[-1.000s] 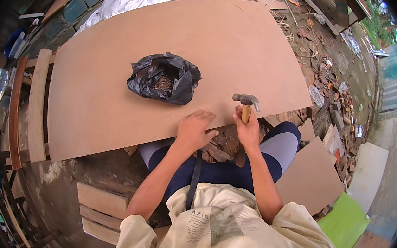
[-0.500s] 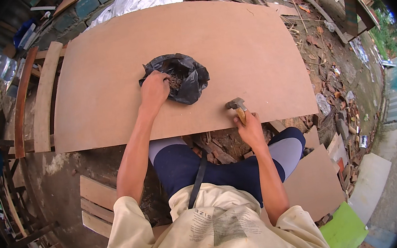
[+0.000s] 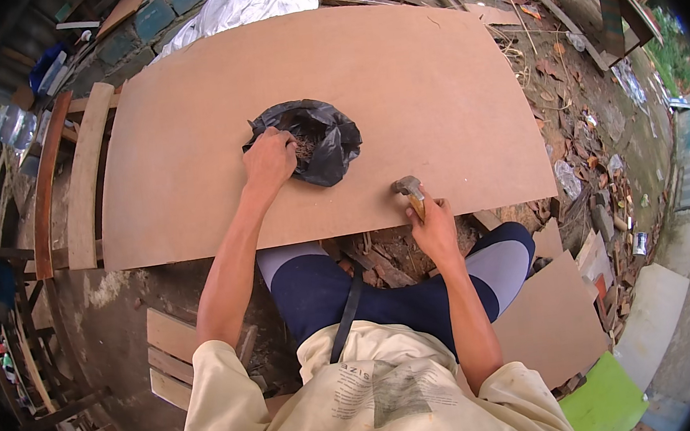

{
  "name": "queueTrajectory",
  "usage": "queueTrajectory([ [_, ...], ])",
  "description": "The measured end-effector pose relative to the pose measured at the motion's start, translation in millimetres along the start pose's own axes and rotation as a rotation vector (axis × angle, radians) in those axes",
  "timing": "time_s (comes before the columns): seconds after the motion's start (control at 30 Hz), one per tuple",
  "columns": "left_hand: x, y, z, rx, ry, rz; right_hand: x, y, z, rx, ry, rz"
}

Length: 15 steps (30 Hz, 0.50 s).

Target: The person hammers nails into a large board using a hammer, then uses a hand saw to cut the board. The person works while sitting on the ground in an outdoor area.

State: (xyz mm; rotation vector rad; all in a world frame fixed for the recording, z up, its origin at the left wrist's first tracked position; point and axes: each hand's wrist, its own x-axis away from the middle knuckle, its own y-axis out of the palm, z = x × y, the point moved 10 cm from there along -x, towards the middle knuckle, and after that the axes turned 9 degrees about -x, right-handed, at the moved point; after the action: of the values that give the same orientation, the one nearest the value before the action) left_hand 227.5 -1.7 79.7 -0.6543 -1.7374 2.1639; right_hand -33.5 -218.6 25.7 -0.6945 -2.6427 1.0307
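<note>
One black plastic bag [image 3: 335,132] stands open at the left hand [image 3: 270,158], its thin, glossy, crumpled film spread into a rough ring about a heap of small brown pieces [image 3: 305,149], too fine to tell singly. One hammer [image 3: 412,195] is in the right hand [image 3: 434,227], its dull grey metal head just beyond the fingers and its yellowish-brown wooden handle running down into the grip.

Both hands are well apart. The left one reaches farther forward, back uppermost, fingers bent over the bag's left side with their tips at the heap; whether they pinch a piece I cannot tell. Its forearm slants forward and inward. The right one is wrapped round the handle by the board's near edge, its forearm leaning slightly inward.

Beneath the bag, and stretching well beyond both hands, lies a wide board [image 3: 398,75], flat, smooth and matt tan. Past its far edge, ahead of the left hand, a white sheet [image 3: 243,3] is bunched in soft folds. Well out to the left hand's left run two long wooden slats [image 3: 89,179], one pale, one reddish. Right of the right hand, clear plastic scraps [image 3: 567,179] and dry leaves litter bare earth.
</note>
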Motion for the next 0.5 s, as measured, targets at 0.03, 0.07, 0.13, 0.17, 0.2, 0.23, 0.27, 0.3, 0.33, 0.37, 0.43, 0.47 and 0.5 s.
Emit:
queueTrajectory([
  [0.03,-0.4,0.4,-0.8,-0.006,-0.003,0.005,0.5,0.3,-0.1,-0.001,0.001,0.005],
  [0.07,-1.4,1.1,-1.9,0.032,0.006,0.009,0.6,-0.6,0.0,0.0,0.002,0.012],
  [0.13,-2.7,0.7,-7.0,0.108,0.024,0.016,0.8,-1.7,-0.8,0.0,0.001,0.016],
  [0.17,-3.9,0.2,-8.2,0.119,0.001,0.0,0.9,-2.4,-1.7,0.002,0.001,0.014],
  [0.2,-5.0,-1.1,-9.7,0.129,-0.021,-0.016,1.0,-2.4,-2.2,0.003,0.0,0.012],
  [0.23,-5.9,-1.6,-11.6,0.138,-0.044,-0.032,0.8,-1.5,-0.9,-0.003,-0.007,0.018],
  [0.27,-7.0,-1.8,-15.1,0.178,-0.054,-0.028,0.5,-0.6,0.0,-0.009,-0.016,0.021],
  [0.3,-8.9,-2.4,-19.9,0.218,-0.064,-0.023,0.3,-0.2,0.0,-0.015,-0.024,0.025],
  [0.33,-10.1,-2.7,-23.4,0.257,-0.073,-0.019,0.6,1.0,1.5,-0.021,-0.01,0.019],
  [0.37,-10.5,-6.8,-22.2,0.272,-0.087,-0.027,0.5,0.5,0.0,-0.025,0.006,0.013],
  [0.43,-11.0,-19.4,-8.5,0.311,-0.096,-0.052,1.5,-0.7,2.0,-0.051,0.012,0.017],
  [0.47,-9.7,-24.6,-0.2,0.342,-0.069,-0.004,1.5,-0.1,4.6,-0.073,-0.003,0.022],
  [0.5,-7.4,-28.9,8.1,0.373,-0.041,0.042,1.6,-0.3,6.8,-0.097,-0.016,0.03],
])
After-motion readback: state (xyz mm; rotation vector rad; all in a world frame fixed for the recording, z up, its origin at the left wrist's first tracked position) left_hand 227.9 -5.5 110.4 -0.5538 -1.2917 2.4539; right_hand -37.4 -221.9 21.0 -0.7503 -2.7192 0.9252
